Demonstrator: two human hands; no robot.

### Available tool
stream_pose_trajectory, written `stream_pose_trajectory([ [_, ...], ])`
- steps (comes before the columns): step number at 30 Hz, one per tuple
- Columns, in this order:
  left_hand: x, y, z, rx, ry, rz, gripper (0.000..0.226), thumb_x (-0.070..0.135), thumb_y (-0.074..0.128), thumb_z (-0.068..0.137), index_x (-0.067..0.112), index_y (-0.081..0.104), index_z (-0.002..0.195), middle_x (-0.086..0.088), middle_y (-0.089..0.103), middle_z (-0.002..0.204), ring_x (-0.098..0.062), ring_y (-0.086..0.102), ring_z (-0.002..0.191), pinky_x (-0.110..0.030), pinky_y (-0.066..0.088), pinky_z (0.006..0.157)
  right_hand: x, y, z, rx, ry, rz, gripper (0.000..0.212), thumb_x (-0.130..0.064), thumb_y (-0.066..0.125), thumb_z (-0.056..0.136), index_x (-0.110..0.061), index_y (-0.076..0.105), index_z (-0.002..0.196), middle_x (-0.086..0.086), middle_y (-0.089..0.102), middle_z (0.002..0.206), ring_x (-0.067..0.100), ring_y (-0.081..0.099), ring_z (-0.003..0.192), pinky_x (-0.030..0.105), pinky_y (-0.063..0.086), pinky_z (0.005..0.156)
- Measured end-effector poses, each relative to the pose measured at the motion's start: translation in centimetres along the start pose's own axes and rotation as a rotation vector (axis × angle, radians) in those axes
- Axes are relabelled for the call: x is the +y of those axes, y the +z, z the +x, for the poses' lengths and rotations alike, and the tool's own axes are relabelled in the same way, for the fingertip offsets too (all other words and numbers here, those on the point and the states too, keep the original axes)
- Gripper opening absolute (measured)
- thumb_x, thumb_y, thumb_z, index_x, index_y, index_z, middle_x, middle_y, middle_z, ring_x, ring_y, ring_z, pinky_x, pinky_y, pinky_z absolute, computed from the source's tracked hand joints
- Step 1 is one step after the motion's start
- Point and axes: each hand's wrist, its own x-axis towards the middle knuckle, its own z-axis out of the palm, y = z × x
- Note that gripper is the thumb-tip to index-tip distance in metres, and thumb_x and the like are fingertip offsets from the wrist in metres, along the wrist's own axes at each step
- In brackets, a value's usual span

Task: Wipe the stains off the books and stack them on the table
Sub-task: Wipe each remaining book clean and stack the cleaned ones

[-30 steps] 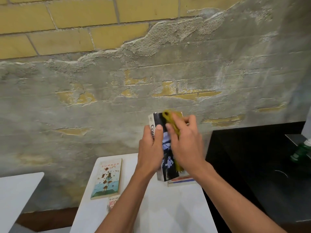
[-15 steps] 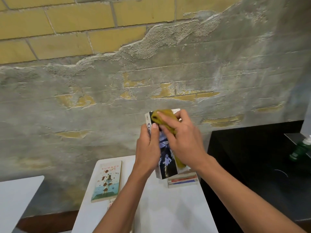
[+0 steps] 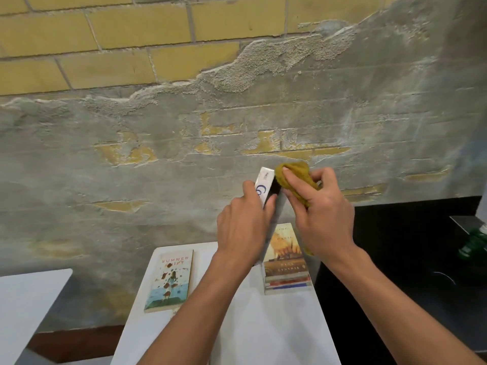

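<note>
While held up over white table (image 3: 263,325), book (image 3: 264,183) sits in left hand (image 3: 242,227), thumb on spine, fingers curled round it. Right hand (image 3: 324,214) just beside, pinching yellow cloth (image 3: 295,175) vs. book's top corner. White spine w/ blue letters, dark cover, tilted, seen edge-on. Turned since 0.5 s ago: cover pic faced camera then, now mostly spine. Stack of books (image 3: 286,262) below right hand, now in plain sight. Summer book (image 3: 170,280) flat at left w/ brown spots.

Green bottle (image 3: 474,242) on black counter (image 3: 395,259) at right; peeling brick wall (image 3: 158,75) behind
</note>
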Motion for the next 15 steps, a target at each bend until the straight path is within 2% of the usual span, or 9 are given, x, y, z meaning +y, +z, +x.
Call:
stream_pose_trajectory([
  [3, -0.1, 0.0, 0.3, -0.014, 0.026, 0.151, 0.038, 0.054, 0.033, 0.105, 0.016, 0.035, 0.108, -0.011, 0.068, 0.107, -0.034, 0.063, 0.09, -0.036, 0.034, 0.065, -0.1, -0.5, 0.0, 0.043, -0.015, -0.041, 0.033, -0.033, 0.066, 0.095, -0.036, 0.067, 0.128, 0.004, 0.052, 0.103, 0.014, 0.048, 0.063, 0.023, 0.039, 0.044],
  [5, 0.1, 0.0, 0.4, -0.028, 0.044, 0.197, 0.039, 0.053, 0.033, 0.105, 0.015, 0.037, 0.11, -0.01, 0.068, 0.11, -0.035, 0.065, 0.098, -0.036, 0.033, 0.066, -0.5, -0.8, 0.0, 0.006, -0.092, -0.076, 0.032, -0.033, 0.066, 0.095, -0.036, 0.068, 0.127, 0.005, 0.051, 0.102, 0.017, 0.049, 0.063, 0.024, 0.039, 0.044],
  [8, 0.5, 0.0, 0.5, -0.015, 0.095, 0.29, 0.038, 0.05, 0.032, 0.106, 0.013, 0.039, 0.113, -0.007, 0.069, 0.108, -0.032, 0.067, 0.099, -0.035, 0.033, 0.064, -1.0, -0.7, 0.1, -0.129, -0.239, -0.206, 0.038, -0.022, 0.075, 0.09, -0.036, 0.069, 0.124, 0.006, 0.051, 0.099, 0.019, 0.052, 0.069, 0.024, 0.035, 0.044],
  [12, 0.7, 0.1, 0.5, -0.011, 0.104, 0.4, 0.04, 0.05, 0.037, 0.105, 0.012, 0.039, 0.116, -0.004, 0.071, 0.106, -0.028, 0.071, 0.098, -0.033, 0.034, 0.061, -1.1, -0.9, 0.8, -0.155, -0.15, -0.303, 0.043, -0.018, 0.08, 0.084, -0.038, 0.069, 0.121, 0.005, 0.048, 0.096, 0.02, 0.055, 0.075, 0.025, 0.03, 0.047],
  [15, 0.5, 0.2, 0.4, -0.008, 0.104, 0.409, 0.038, 0.05, 0.034, 0.106, 0.013, 0.039, 0.114, -0.003, 0.071, 0.105, -0.027, 0.071, 0.096, -0.032, 0.031, 0.058, -1.3, -0.5, 0.5, -0.189, -0.268, -0.321, 0.043, -0.014, 0.078, 0.084, -0.035, 0.069, 0.121, 0.005, 0.047, 0.093, 0.02, 0.053, 0.072, 0.025, 0.028, 0.046],
])
